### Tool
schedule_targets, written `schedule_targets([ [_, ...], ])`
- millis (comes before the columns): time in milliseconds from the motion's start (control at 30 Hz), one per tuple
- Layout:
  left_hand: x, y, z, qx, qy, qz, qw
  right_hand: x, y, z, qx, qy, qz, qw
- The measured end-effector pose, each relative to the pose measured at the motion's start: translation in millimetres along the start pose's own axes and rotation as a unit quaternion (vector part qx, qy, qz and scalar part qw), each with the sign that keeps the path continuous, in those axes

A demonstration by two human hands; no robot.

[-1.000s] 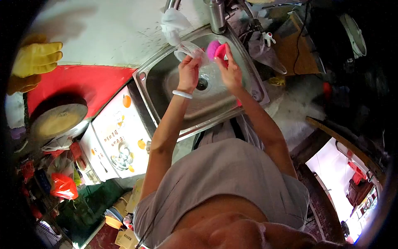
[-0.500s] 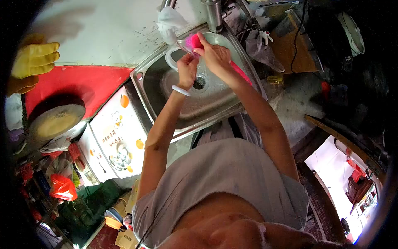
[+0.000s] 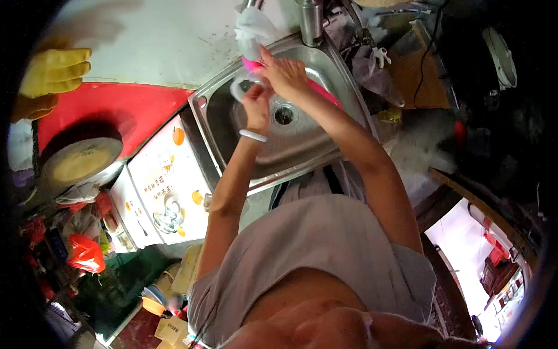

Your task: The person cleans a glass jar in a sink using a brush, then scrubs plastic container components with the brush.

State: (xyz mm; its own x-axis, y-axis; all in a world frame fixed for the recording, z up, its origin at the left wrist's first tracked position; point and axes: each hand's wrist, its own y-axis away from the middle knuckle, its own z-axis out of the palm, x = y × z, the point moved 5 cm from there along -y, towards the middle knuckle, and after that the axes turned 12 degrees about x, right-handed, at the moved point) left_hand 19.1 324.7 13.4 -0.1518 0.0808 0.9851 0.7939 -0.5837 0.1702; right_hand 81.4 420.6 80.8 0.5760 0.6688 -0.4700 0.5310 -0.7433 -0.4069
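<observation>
My right hand is closed around a bright pink brush, its long handle running out behind the wrist toward the sink's right side. The brush's pink head lies under the fingers, close below the white-wrapped tap. Lower and to the left, my left hand pinches a translucent whitish round container, blurred by motion; its exact kind is unclear. Both hands are over the steel sink, above the drain. A white bangle circles my left wrist.
A steel cylinder stands behind the sink. Yellow gloves hang at the left, above a round pan or lid. A white patterned panel adjoins the sink's left side. Plastic bags lie to the right.
The brush head has moved left and down along the round container, with my right hand following. My left hand has shifted slightly down and tilted the container. The whole view has shifted a little.
</observation>
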Motion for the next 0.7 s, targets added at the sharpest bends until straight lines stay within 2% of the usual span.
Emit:
schedule_targets([
  [33, 8, -7, -8, 0.029, 0.029, -0.001, 0.999, 5, 11, 5, -0.104, -0.034, 0.030, 0.994],
  [67, 14, -11, -15, 0.016, 0.021, 0.000, 1.000, 4, 14, -2, -0.105, -0.036, 0.026, 0.994],
  [133, -2, -8, -15, -0.001, 0.006, 0.045, 0.999, 8, 26, 1, -0.214, -0.066, 0.100, 0.970],
  [167, -3, -1, -10, -0.016, -0.049, 0.062, 0.997, 5, 18, -1, -0.184, -0.061, 0.089, 0.977],
  [200, -7, 10, -4, -0.022, 0.034, 0.029, 0.999, 5, 15, 8, -0.184, -0.061, 0.090, 0.977],
  [267, 3, 9, -5, -0.006, -0.054, 0.048, 0.997, -5, 5, 4, -0.010, -0.034, -0.018, 0.999],
  [300, 8, 2, -9, 0.015, -0.030, 0.049, 0.998, -2, 7, 7, -0.063, -0.031, -0.005, 0.997],
  [333, 14, -6, -18, 0.039, -0.007, 0.050, 0.998, -2, 13, 4, -0.062, -0.032, -0.010, 0.998],
  [400, 18, -9, -24, 0.029, -0.022, 0.049, 0.998, 8, 35, 12, -0.186, -0.038, 0.060, 0.980],
  [433, 9, -8, -24, 0.018, -0.038, 0.082, 0.996, 10, 32, 15, -0.187, -0.044, 0.069, 0.979],
  [467, 7, -5, -19, -0.002, -0.055, 0.116, 0.992, 9, 25, 12, -0.116, -0.011, 0.057, 0.992],
  [500, 2, -1, -15, -0.009, -0.114, 0.122, 0.986, 7, 16, 12, -0.099, -0.026, 0.046, 0.994],
  [533, 0, -1, -14, -0.012, -0.113, 0.123, 0.986, 6, 8, 11, -0.080, -0.040, 0.033, 0.995],
  [600, 1, -4, -13, -0.002, -0.032, 0.063, 0.997, 7, 14, 8, -0.102, -0.025, 0.039, 0.994],
  [700, 17, -3, -14, 0.012, -0.042, 0.077, 0.996, 9, 24, 6, -0.136, -0.019, 0.059, 0.989],
])
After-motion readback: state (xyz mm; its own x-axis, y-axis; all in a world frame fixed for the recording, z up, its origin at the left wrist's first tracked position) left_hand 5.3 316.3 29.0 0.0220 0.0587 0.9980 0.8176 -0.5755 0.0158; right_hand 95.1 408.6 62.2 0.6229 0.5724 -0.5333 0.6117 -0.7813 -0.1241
